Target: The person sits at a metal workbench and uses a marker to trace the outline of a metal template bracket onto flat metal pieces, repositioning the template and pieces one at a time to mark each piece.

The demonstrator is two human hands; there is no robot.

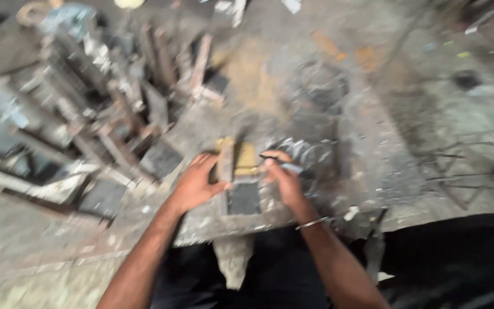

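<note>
Hands meet at the centre of the view, both working one small rectangular metal frame (240, 180) lying on a grimy grey work surface (315, 114). The left hand (196, 184) comes in from seven o'clock and is closed around the frame's left side bar, thumb across the inner edge, apparently to pin the piece so it cannot slide. The right hand (284, 180), a thin metal bangle (311, 223) on its wrist, comes in from five o'clock with its fingers pinched together on a slim pen-like tool (284, 166), the tip pointing toward the frame's upper half. That upper half shows a yellowish panel (246, 159); the lower half is dark. Motion blur smears everything, so exactly what the tool tip touches cannot be told.

Just past the right hand, at one o'clock, lies something crumpled and shiny, like foil or plastic sheet (310, 151). Further out, from nine to eleven o'clock, a heap of similar frames and metal bars (104, 114) sprawls on the floor, stacked loosely within arm's reach of the worker. At three o'clock, thin wire rods (458, 171) lie near the surface's edge.
</note>
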